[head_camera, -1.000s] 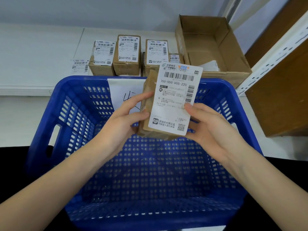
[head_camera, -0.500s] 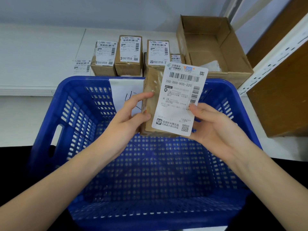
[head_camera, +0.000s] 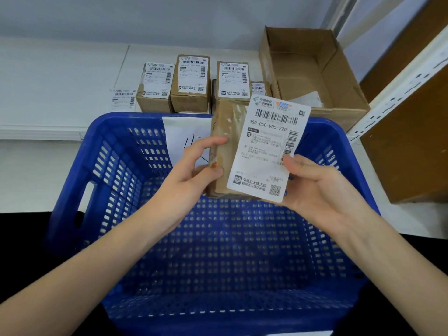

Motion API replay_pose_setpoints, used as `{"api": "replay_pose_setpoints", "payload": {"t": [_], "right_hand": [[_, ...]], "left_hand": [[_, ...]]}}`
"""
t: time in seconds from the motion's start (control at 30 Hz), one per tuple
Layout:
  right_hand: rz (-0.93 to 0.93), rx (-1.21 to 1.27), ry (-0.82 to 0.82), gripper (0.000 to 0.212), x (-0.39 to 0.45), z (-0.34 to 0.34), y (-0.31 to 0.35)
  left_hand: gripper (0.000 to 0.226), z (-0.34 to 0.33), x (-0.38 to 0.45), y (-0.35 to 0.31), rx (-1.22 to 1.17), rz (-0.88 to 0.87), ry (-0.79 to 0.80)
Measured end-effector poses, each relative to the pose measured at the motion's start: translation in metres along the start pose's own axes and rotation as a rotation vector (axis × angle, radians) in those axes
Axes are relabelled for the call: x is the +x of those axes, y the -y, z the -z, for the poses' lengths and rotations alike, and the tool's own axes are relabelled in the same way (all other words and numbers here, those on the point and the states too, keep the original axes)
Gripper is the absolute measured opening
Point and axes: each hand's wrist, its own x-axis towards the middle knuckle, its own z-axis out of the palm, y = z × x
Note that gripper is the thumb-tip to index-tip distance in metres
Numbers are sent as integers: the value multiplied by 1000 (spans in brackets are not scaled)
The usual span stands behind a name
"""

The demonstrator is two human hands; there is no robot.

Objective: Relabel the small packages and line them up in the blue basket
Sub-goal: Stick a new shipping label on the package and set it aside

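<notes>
The left hand (head_camera: 191, 175) grips the small package (head_camera: 224, 151) upright above the blue basket (head_camera: 101, 170); the right hand (head_camera: 312, 185) pinches the label (head_camera: 266, 146) by its right edge (long axis matching the package's), overlapping its face, seemingly not yet pressed flat.

Left hand (head_camera: 191, 175) gripped a brown package (head_camera: 224, 151) above the blue basket (head_camera: 101, 180); right hand (head_camera: 312, 187) pinched the white label (head_camera: 264, 151) against its front. Four labelled packages (head_camera: 191, 81) stood on the tabletop (head_camera: 60, 76) behind.
</notes>
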Motion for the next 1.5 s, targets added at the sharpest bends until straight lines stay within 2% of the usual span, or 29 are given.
{"api": "replay_pose_setpoints", "payload": {"t": [0.1, 0.17, 0.2, 0.3, 0.37, 0.5, 0.63, 0.7, 0.83, 0.97, 1.13, 1.5], "right_hand": [[29, -58, 33, 38, -2, -1, 4], [100, -189, 34, 18, -5, -4, 5], [152, -264, 17, 15, -7, -6, 4], [323, -437, -59, 23, -11, -9, -1], [407, -523, -71, 20, -13, -9, -8], [593, -774, -31, 17, -15, -8, -24], [765, -853, 56, 9, -23, -14, -33], [734, -825, 66, 11, -24, -15, -31], [443, -427, 56, 24, -21, -15, -20], [279, -197, -36, 14, -15, -17, -12], [126, -237, -37, 36, 2, -12, -14], [87, -286, -68, 32, 5, -5, -10]], "left_hand": [[42, -2, 0, 0, 6, -20, -10], [43, -4, 1, 1, -10, -29, -29], [44, -4, 3, 3, -21, -27, -41], [47, -3, 5, 9, 3, -34, -63], [50, -4, 5, 13, 42, -36, -81], [46, -5, 7, 17, 18, -22, -143], [44, 4, 11, 14, -33, -26, -169], [45, 7, 9, 9, -50, -41, -143], [39, 1, 7, 7, -8, -32, -119], [44, -8, 5, 6, -49, -15, -116], [44, -11, 7, 5, -127, 20, -125], [40, -6, 6, 10, -173, 72, -97]]}}
